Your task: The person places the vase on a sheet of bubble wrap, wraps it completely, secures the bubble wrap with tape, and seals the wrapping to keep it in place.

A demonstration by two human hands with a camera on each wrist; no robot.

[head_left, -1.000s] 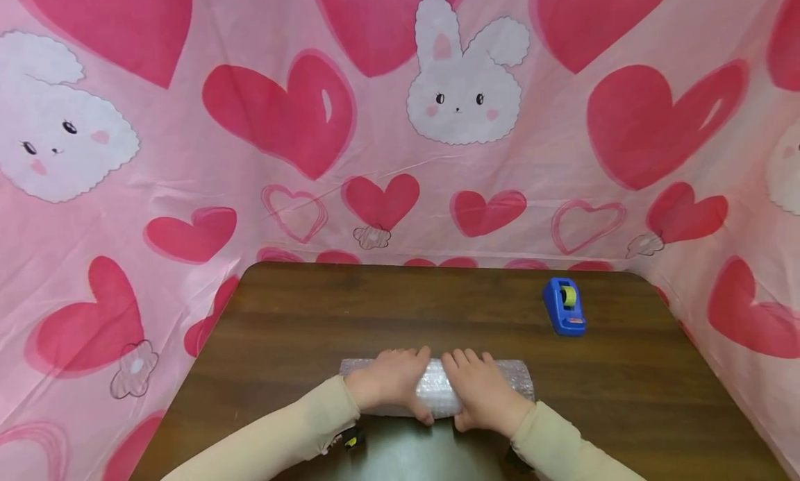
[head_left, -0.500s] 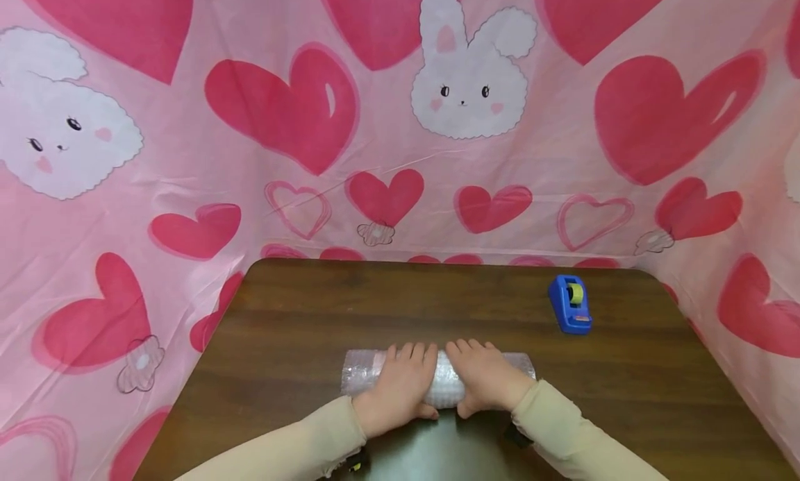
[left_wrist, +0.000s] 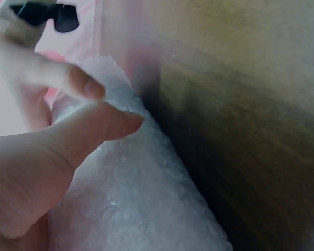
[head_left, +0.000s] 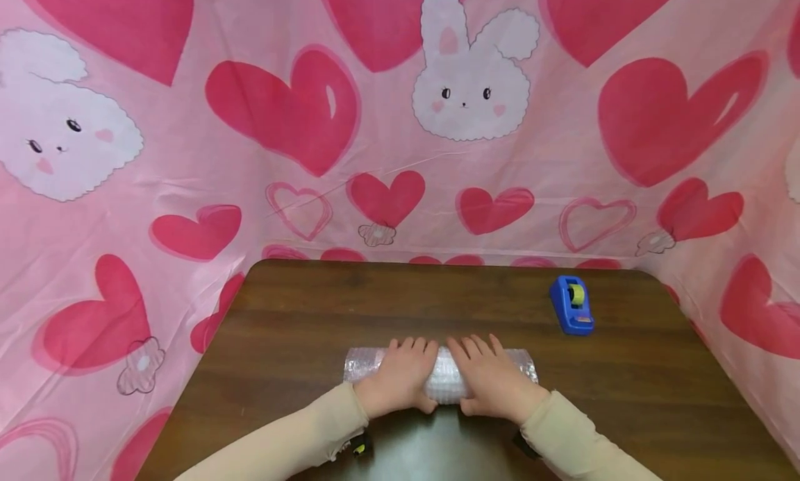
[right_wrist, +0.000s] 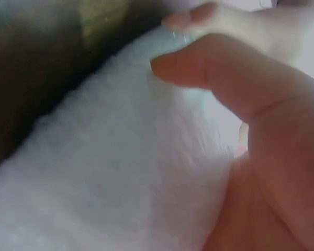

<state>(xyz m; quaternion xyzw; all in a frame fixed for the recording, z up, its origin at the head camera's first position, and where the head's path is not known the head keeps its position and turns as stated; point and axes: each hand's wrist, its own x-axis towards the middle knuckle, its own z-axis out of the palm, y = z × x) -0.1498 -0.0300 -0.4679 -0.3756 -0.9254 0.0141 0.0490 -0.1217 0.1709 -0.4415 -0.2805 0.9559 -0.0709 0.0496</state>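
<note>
A bubble-wrap roll [head_left: 445, 380], clear and whitish, lies crosswise on the table near the front. My left hand [head_left: 403, 377] grips it left of its middle, fingers over the top and thumb on the near side. Just right of the middle, my right hand [head_left: 494, 380] holds it the same way. Both ends of the roll stick out past the hands. In the left wrist view the thumb [left_wrist: 94, 130] lies along the bubbly wrap [left_wrist: 141, 204]. The right wrist view shows the other thumb [right_wrist: 214, 73] against the wrap [right_wrist: 104, 141]. Whatever is inside is hidden.
A blue tape dispenser [head_left: 571, 306] with a yellowish tape roll stands toward the back right of the brown wooden table [head_left: 300, 307]. Pink cloth [head_left: 387, 155] printed with hearts and rabbits hangs behind the table and along both sides.
The bubble-wrap roll has shifted slightly away from me, both hands moving with it. My left hand has turned so its fingers point more forward over the top. The tape dispenser stays put.
</note>
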